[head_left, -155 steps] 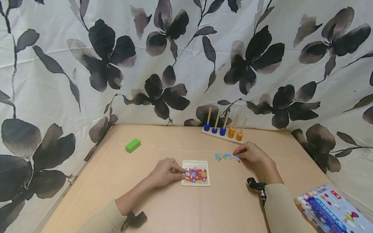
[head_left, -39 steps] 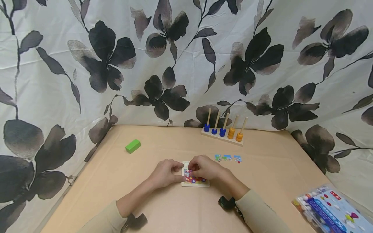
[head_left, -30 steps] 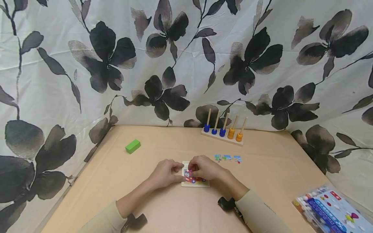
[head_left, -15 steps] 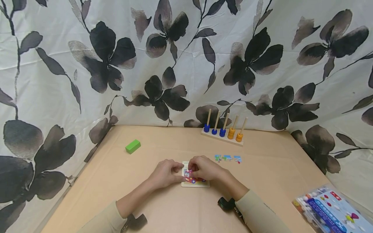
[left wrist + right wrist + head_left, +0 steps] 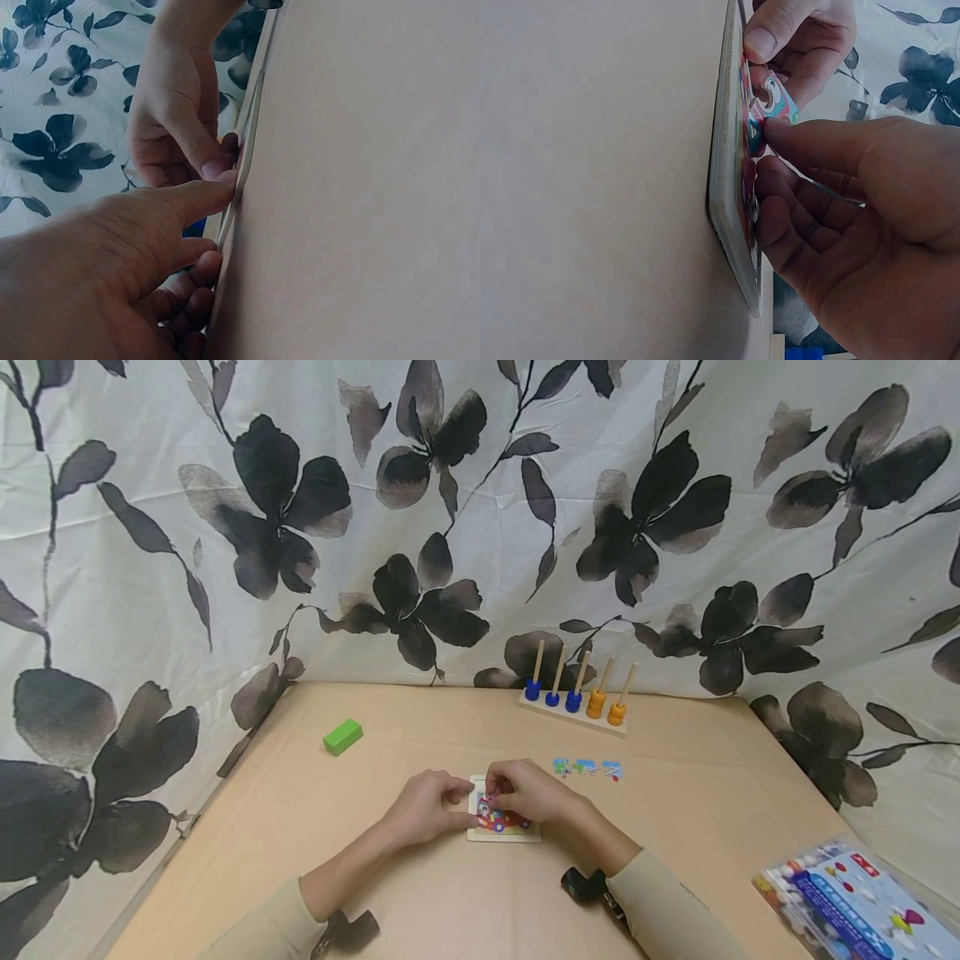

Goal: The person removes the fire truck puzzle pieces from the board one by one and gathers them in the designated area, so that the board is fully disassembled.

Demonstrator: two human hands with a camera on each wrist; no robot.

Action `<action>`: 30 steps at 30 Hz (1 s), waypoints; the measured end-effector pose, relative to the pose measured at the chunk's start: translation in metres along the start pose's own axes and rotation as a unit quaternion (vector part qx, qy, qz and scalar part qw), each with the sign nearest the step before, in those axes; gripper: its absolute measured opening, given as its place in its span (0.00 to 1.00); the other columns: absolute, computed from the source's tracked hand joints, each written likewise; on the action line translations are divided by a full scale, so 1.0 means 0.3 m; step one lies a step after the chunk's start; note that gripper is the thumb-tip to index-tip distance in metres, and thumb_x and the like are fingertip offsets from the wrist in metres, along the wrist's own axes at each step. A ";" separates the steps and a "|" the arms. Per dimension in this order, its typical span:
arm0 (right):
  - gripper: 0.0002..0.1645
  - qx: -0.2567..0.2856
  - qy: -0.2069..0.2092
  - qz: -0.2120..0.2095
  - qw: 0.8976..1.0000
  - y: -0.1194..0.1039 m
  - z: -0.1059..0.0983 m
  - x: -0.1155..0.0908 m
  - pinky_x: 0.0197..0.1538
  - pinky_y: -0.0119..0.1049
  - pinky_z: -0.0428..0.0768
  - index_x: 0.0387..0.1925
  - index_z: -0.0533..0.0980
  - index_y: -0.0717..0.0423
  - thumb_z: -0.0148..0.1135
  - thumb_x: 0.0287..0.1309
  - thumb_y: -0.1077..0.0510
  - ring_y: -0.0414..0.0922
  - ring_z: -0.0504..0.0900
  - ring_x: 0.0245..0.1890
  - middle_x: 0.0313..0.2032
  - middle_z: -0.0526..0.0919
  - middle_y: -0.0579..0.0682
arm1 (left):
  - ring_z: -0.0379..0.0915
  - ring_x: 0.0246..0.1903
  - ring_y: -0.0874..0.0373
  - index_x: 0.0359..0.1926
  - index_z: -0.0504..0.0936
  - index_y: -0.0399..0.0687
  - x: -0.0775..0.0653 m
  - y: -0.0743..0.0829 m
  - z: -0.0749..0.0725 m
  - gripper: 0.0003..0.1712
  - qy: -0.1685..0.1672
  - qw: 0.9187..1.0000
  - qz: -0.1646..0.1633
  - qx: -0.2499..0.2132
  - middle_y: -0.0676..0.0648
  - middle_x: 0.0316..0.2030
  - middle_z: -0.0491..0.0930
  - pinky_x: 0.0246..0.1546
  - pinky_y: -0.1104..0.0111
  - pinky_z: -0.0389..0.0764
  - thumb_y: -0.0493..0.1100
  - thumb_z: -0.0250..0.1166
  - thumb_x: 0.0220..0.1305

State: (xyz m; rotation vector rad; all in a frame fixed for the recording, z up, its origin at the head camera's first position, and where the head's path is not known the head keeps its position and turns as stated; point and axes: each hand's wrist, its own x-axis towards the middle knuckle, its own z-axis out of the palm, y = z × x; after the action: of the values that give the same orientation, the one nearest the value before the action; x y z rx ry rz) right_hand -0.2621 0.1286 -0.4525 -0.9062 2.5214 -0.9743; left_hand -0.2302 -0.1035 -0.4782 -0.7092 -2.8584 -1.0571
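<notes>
A small framed jigsaw puzzle (image 5: 504,838) with a red vehicle picture lies on the table before me. My left hand (image 5: 423,808) holds its left edge, the thumb low on the frame and the index finger higher up. Over the picture, my right hand (image 5: 528,792) pinches a jigsaw piece (image 5: 778,101) between thumb and fingers. The right wrist view shows that piece tilted up from the puzzle surface, close to the left thumb. In the head view the right fingers hide the upper part of the picture.
Loose jigsaw pieces (image 5: 585,767) lie in a row to the right of the puzzle. Behind them stands a peg rack (image 5: 573,713) with blue and orange beads. A green block (image 5: 342,737) sits at the left, and a clear-lidded box (image 5: 862,893) at the near right.
Since the oldest frame, my right hand has come left from the loose pieces to the puzzle. Over the last second the pinched piece shifts slightly; my left hand stays at the frame.
</notes>
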 end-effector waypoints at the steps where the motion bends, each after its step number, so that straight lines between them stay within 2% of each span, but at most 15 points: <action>1: 0.04 0.000 0.002 0.000 1.000 0.001 0.000 0.000 0.32 0.30 0.75 0.37 0.80 0.52 0.68 0.67 0.62 0.39 0.76 0.31 0.29 0.78 0.42 | 0.69 0.34 0.61 0.51 0.90 0.52 0.000 0.000 0.000 0.28 0.000 1.000 0.000 0.000 0.59 0.29 0.78 0.40 0.67 0.68 0.56 0.83 0.50; 13: 0.03 0.041 0.004 -0.005 0.999 0.002 -0.005 -0.003 0.37 0.31 0.77 0.39 0.81 0.57 0.69 0.67 0.62 0.40 0.77 0.33 0.30 0.80 0.42 | 0.68 0.34 0.61 0.51 0.90 0.51 -0.001 0.002 0.001 0.28 0.002 1.000 0.002 0.002 0.58 0.29 0.78 0.40 0.67 0.67 0.55 0.82 0.50; 20: 0.02 0.062 0.005 -0.009 0.998 0.010 -0.005 -0.001 0.35 0.29 0.76 0.36 0.81 0.54 0.68 0.67 0.62 0.38 0.76 0.31 0.30 0.81 0.42 | 0.68 0.34 0.61 0.51 0.90 0.52 -0.001 0.001 0.002 0.27 0.000 1.000 -0.001 -0.002 0.58 0.30 0.78 0.41 0.66 0.68 0.56 0.82 0.50; 30: 0.03 0.106 -0.001 -0.014 0.994 0.028 -0.015 -0.001 0.40 0.30 0.78 0.37 0.82 0.59 0.68 0.68 0.62 0.40 0.79 0.33 0.32 0.84 0.46 | 0.68 0.34 0.61 0.51 0.90 0.51 0.001 0.003 -0.002 0.28 -0.003 1.000 -0.004 -0.002 0.59 0.29 0.79 0.40 0.67 0.68 0.57 0.82 0.50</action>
State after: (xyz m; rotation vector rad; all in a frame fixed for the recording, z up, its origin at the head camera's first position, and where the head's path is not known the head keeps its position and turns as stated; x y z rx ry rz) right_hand -0.2678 0.1359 -0.4549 -0.8775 2.3526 -1.2216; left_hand -0.2300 -0.1030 -0.4772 -0.7016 -2.8670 -1.0648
